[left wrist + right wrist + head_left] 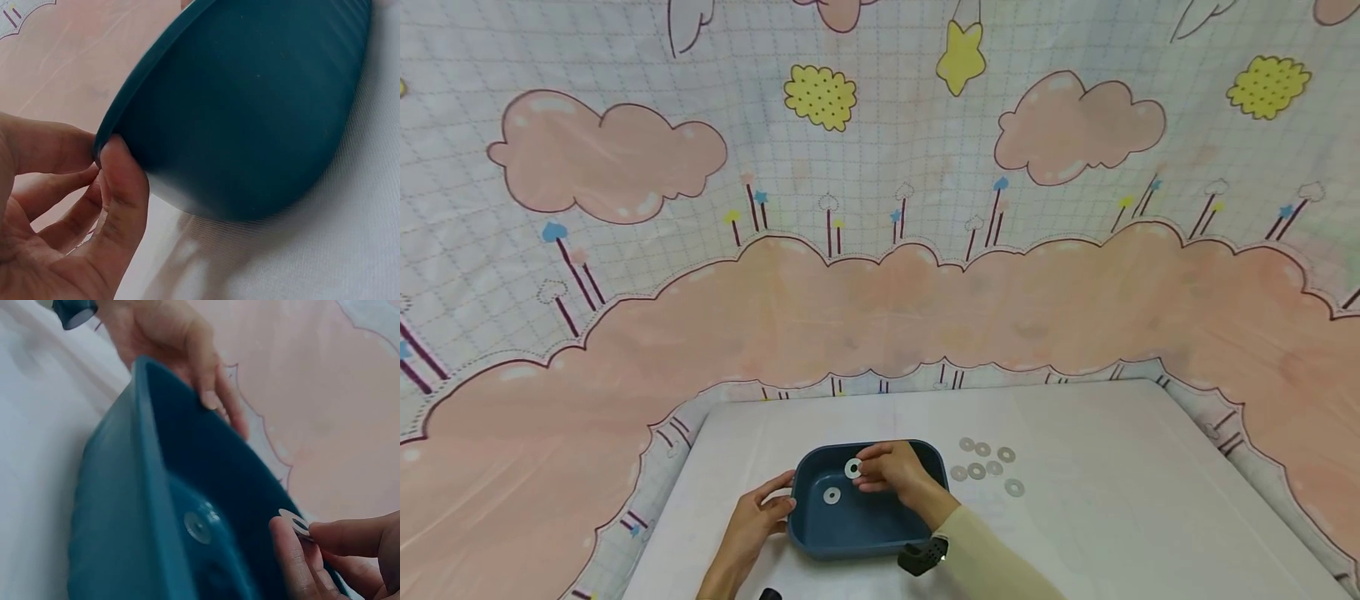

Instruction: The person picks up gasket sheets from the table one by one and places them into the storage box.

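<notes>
A dark blue plastic bin (872, 552) stands on the white table. My left hand (756, 517) holds its left end; in the left wrist view the thumb (122, 187) lies against the outer wall just under the rim. Over the bin, my right hand (895, 473) pinches a flat metal washer (852, 468) between thumb and fingertips, also plain in the right wrist view, where the washer (294, 520) is tilted. Another washer (832, 496) lies flat on the bin's floor. The right forearm covers the bin's right rim in part.
Several loose washers (976, 471) lie on the table (1112, 500) to the right of the bin. A printed cloth (887, 317) with clouds hangs behind and around the table. A black band (922, 556) is on the right wrist.
</notes>
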The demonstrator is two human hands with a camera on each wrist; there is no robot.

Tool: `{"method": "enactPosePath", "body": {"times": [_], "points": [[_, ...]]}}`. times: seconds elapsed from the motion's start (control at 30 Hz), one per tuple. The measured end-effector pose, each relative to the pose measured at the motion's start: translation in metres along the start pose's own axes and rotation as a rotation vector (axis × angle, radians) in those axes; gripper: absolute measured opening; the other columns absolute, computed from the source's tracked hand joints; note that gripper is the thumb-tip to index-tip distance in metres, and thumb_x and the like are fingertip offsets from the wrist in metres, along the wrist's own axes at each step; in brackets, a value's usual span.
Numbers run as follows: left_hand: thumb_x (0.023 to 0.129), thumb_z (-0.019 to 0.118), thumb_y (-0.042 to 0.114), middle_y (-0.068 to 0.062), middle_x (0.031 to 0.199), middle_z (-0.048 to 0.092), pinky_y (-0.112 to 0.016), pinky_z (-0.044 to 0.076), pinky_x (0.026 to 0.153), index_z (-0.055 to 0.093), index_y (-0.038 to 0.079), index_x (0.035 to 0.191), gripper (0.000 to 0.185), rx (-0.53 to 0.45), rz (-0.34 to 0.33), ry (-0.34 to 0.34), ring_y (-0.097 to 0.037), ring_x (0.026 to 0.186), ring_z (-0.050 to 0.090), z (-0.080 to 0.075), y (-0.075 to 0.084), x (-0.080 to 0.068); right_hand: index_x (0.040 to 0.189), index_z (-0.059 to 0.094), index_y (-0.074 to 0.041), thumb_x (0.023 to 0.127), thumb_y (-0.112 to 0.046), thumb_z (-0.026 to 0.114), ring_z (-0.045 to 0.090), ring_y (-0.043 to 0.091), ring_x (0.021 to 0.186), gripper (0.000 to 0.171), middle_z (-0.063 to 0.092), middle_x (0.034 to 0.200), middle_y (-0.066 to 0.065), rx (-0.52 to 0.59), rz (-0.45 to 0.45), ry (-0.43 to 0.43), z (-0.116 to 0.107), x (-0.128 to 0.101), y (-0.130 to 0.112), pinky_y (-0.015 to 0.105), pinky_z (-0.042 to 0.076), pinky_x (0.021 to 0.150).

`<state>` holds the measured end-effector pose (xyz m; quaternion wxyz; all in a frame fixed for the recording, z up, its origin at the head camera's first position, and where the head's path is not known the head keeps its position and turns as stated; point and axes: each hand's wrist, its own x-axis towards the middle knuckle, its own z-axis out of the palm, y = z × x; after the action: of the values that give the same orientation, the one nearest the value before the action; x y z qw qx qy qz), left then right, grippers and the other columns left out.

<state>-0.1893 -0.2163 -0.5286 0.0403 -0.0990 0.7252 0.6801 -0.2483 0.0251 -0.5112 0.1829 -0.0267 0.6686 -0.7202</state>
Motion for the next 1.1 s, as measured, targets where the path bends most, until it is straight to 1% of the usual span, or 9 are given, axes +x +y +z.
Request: {"method": "enactPosePath", "body": {"times": [0.27, 0.43, 0.57, 0.67, 0.93, 1.1], "points": [[0.088, 0.064, -0.001, -0.016, 0.125, 0.058, -0.03, 0.056, 0.064, 0.055, 0.001, 0.137, 0.05, 0.001, 0.007, -0.001, -0.014, 0.085, 0.065, -0.001, 0.0, 0.001, 0.105, 0.068, 0.008, 0.085, 0.005, 0.064, 0.072, 0.016, 0.065, 0.021, 0.072, 0.081, 0.011, -0.025, 0.052, 0.036, 0.008, 0.004, 0.007, 0.03, 0.059, 0.062], [0.088, 0.064, -0.001, -0.016, 0.125, 0.059, -0.031, 0.056, 0.064, 0.056, 0.001, 0.137, 0.05, 0.002, 0.008, 0.002, -0.015, 0.085, 0.066, -0.001, -0.001, 0.001, 0.102, 0.069, 0.008, 0.084, 0.007, 0.064, 0.071, 0.015, 0.064, 0.019, 0.073, 0.084, 0.014, -0.054, 0.087, 0.057, 0.009, 0.005, 0.01, 0.029, 0.059, 0.061], [0.088, 0.064, -0.001, -0.016, 0.126, 0.059, -0.031, 0.056, 0.064, 0.056, 0.001, 0.137, 0.05, 0.002, 0.009, 0.0, -0.016, 0.086, 0.066, -0.001, -0.002, 0.001, 0.1, 0.069, 0.008, 0.084, 0.008, 0.064, 0.073, 0.021, 0.067, 0.017, 0.074, 0.087, 0.02, -0.081, 0.107, 0.074, 0.009, 0.007, 0.014, 0.031, 0.059, 0.061], [0.088, 0.064, -0.001, -0.017, 0.126, 0.058, -0.031, 0.056, 0.064, 0.055, 0.001, 0.137, 0.05, -0.005, 0.011, -0.001, -0.016, 0.086, 0.066, -0.001, -0.002, 0.001, 0.1, 0.069, 0.008, 0.083, 0.009, 0.065, 0.074, 0.023, 0.069, 0.017, 0.074, 0.087, 0.022, -0.099, 0.115, 0.079, 0.009, 0.007, 0.016, 0.032, 0.06, 0.061], [0.088, 0.064, 0.0, -0.017, 0.129, 0.057, -0.031, 0.056, 0.064, 0.055, 0.001, 0.138, 0.05, 0.001, 0.001, -0.003, -0.016, 0.088, 0.066, -0.002, -0.002, 0.001, 0.098, 0.069, 0.009, 0.082, 0.012, 0.064, 0.074, 0.026, 0.071, 0.017, 0.073, 0.084, 0.02, -0.145, 0.13, 0.069, 0.011, 0.007, 0.017, 0.033, 0.06, 0.062], [0.089, 0.064, 0.0, -0.017, 0.129, 0.057, -0.031, 0.055, 0.064, 0.055, 0.002, 0.138, 0.05, 0.001, -0.002, -0.004, -0.016, 0.088, 0.066, -0.002, -0.003, 0.001, 0.098, 0.069, 0.01, 0.081, 0.012, 0.065, 0.074, 0.026, 0.071, 0.017, 0.073, 0.085, 0.023, -0.16, 0.129, 0.071, 0.012, 0.007, 0.016, 0.033, 0.06, 0.062]]}}
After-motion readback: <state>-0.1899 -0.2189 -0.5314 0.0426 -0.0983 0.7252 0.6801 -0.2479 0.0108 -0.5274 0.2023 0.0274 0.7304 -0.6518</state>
